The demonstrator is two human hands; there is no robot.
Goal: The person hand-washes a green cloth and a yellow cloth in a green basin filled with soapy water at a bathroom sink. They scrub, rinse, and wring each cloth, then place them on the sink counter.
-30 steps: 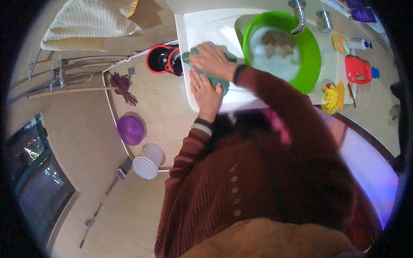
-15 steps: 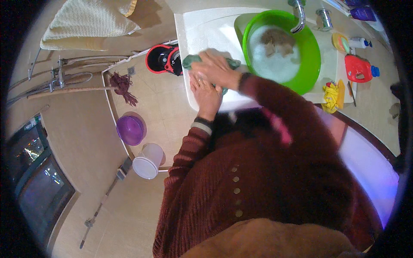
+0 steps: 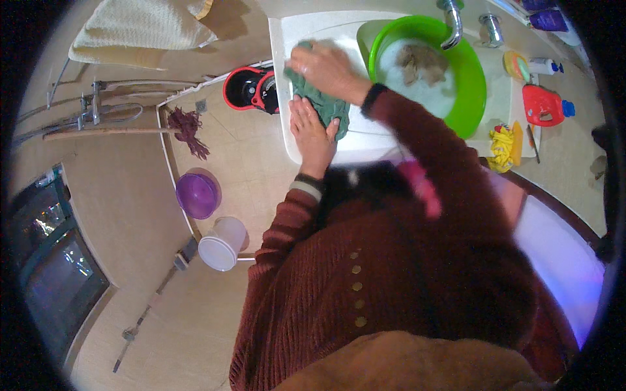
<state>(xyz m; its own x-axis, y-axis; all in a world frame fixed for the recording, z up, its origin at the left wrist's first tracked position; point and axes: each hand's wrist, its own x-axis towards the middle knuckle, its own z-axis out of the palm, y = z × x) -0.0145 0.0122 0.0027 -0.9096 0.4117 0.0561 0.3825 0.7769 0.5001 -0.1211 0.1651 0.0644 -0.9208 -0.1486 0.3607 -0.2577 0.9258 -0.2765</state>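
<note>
A wet green cloth (image 3: 321, 103) lies bunched lengthwise on the white sink ledge (image 3: 297, 32). My left hand (image 3: 314, 135) holds down its near end, with the fingers on the left side and the thumb on the right. My right hand (image 3: 329, 70) reaches over from the right and grips the far part of the cloth, its fingers curled and slightly blurred. To the right of my hands stands a bright green basin (image 3: 475, 91) of foamy water, where a brown cloth (image 3: 424, 63) soaks.
A chrome tap (image 3: 452, 26) hangs over the basin. At the right are a red detergent bottle (image 3: 542, 105), a yellow cloth (image 3: 501, 148) and a brush (image 3: 517, 142). On the floor at left stand a black-and-red bucket (image 3: 242, 88), a purple basin (image 3: 197, 195) and a white bucket (image 3: 222, 246).
My right hand has moved away from my left hand, toward the far end of the ledge. The green cloth is now stretched out longer between them.
</note>
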